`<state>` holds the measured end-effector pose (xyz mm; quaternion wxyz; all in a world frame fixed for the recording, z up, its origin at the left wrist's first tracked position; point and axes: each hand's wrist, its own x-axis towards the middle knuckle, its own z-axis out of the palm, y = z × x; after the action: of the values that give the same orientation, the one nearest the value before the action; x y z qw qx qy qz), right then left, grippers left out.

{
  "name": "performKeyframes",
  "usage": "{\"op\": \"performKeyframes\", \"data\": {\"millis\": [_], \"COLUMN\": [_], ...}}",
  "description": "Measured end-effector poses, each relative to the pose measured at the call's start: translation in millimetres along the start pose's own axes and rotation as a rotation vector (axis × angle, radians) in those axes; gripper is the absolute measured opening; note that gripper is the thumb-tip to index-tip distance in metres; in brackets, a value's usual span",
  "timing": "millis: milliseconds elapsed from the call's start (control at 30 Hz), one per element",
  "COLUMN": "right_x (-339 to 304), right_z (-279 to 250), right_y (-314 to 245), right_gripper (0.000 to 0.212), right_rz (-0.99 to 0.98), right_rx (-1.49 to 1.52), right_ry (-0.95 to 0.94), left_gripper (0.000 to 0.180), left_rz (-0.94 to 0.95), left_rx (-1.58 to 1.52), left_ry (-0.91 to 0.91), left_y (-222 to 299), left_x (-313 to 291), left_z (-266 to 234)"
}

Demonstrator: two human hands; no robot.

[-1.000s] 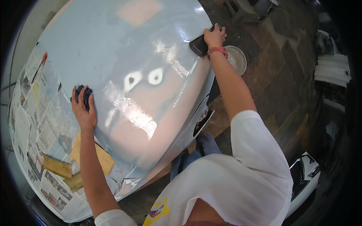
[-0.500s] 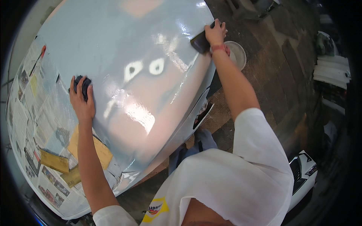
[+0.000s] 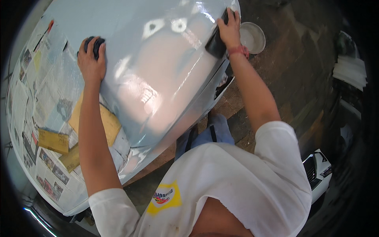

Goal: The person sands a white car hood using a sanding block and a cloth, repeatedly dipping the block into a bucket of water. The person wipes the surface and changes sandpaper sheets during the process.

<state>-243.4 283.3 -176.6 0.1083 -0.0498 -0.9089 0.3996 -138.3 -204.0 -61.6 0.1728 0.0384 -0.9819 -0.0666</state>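
Under my left hand [image 3: 91, 65] is a dark, bunched cloth [image 3: 96, 46], with the fingers curled over it. It presses on the wet, shiny car panel [image 3: 162, 83], grey with peach-coloured patches. At the panel's right edge my right hand [image 3: 230, 33], a red band on its wrist, grips a long black sanding block [image 3: 216, 44]. The block lies along the curved edge; its underside is hidden. Two whitish spots with dark centres, a left spot [image 3: 152, 27] and a right spot [image 3: 179, 25], show between my hands.
Newspaper [image 3: 45, 93] covers the car's left part, with yellow-brown sandpaper sheets [image 3: 53, 141] and a red-tipped tool [image 3: 44, 34] on it. A round whitish basin [image 3: 258, 37] stands on the floor beyond the right edge. A white car front part [image 3: 318, 170] is at lower right.
My view has shifted, so the panel sits higher in the picture. The sanding block is now turned more lengthwise along the edge. Both hands keep their hold.
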Motion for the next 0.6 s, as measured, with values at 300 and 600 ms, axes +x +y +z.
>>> {"op": "performKeyframes", "data": {"millis": [300,600], "right_x": [-309.3,-199.9], "right_z": [-16.6,19.6], "right_y": [-199.1,-135.2], "right_gripper": [0.08,0.075], "right_rz": [-0.439,-0.067], "right_rx": [0.129,-0.03], "right_ry": [-0.43,0.012], "left_gripper": [0.029,0.03], "left_rz": [0.11,0.289], "left_rx": [0.073,-0.489], "left_ry": [0.118,-0.048], "left_y": [-11.4,163.2], "left_x": [-22.6,-87.1], "left_z": [-22.6,-99.7]}}
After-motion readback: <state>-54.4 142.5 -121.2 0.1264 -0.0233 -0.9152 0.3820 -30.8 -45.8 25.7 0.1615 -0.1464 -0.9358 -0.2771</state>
